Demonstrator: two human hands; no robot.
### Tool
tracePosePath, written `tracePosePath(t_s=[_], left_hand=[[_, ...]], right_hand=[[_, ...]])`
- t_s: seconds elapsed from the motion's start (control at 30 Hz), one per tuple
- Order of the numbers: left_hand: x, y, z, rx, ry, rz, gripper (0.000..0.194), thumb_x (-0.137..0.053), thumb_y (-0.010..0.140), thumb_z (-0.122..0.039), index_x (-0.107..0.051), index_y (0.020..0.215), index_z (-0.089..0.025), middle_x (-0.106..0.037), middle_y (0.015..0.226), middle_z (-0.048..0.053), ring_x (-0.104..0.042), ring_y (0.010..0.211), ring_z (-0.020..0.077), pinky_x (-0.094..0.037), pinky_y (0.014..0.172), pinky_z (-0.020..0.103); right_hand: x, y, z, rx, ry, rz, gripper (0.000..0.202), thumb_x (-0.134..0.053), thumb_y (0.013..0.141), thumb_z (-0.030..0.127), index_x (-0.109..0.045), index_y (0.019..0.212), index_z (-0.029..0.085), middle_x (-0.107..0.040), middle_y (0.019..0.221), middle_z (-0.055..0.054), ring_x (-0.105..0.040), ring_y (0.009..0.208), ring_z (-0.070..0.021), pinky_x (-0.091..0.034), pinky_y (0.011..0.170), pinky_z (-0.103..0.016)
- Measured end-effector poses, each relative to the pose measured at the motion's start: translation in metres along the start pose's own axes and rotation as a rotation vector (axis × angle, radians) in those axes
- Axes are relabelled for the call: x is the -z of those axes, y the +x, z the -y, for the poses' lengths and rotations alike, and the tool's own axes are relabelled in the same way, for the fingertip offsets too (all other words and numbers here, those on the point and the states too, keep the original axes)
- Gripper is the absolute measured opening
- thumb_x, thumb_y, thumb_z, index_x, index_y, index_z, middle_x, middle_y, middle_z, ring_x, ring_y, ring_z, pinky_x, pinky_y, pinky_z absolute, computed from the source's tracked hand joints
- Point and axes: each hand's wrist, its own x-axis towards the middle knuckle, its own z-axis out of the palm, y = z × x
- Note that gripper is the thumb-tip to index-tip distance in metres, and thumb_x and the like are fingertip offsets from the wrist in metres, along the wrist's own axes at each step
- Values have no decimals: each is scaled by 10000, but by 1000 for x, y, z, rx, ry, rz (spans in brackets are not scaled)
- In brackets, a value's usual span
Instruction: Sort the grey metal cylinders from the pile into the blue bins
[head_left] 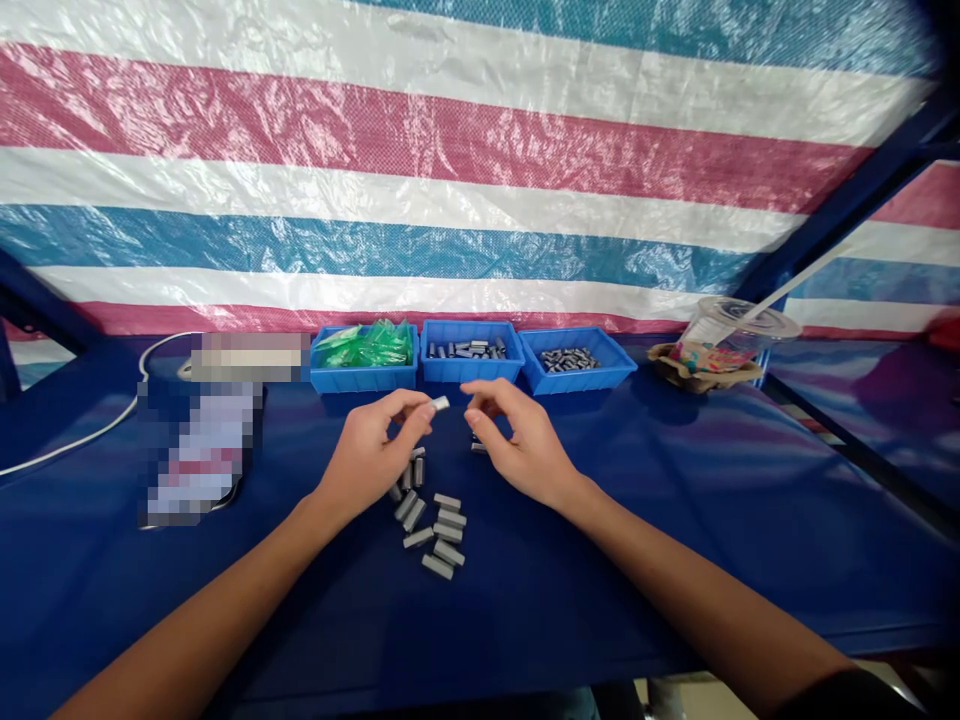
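Note:
My left hand (379, 440) pinches a small, silvery metal hex standoff (440, 403) between thumb and fingertips, its bright end pointing right. Across a small gap, my right hand (519, 435) has its thumb and fingers curled close together. Whatever they may hold is too small or hidden to make out. Several grey hex standoffs (448, 533) lie loose on the blue table (517, 610) below and between the hands, some partly covered by my left hand. Another metal piece (478, 448) shows beside my right thumb, mostly hidden by that hand.
Three blue bins stand behind the hands: one with green plastic bags (367, 345), one with metal standoffs (469, 350), one with smaller metal parts (570, 360). A plastic cup with a straw (720, 335) is at right. At left lie a blurred phone-like object (202, 455) and a white cable (112, 435).

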Motion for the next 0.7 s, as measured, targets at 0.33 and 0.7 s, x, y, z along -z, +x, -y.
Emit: tracePosePath(t_s=[0.33, 0.7], left_hand=[[6, -1, -14, -30, 17, 137, 388, -335, 940, -411, -620, 808, -183, -661, 750, -1, -599, 707, 147, -419, 671, 245], [37, 7, 13, 106, 622, 424, 242, -428, 861, -390, -636, 885, -269, -696, 926, 16, -633, 820, 226, -396, 622, 279]], right_hand=[[2, -1, 7, 543, -292, -39, 257, -529, 840, 101, -536, 1076, 202, -664, 877, -62, -605, 777, -183, -500, 674, -324], [39, 40, -46, 146, -666, -348, 271, -490, 755, 92, -552, 1010, 161, -523, 860, -87, -534, 751, -226, -455, 658, -362]])
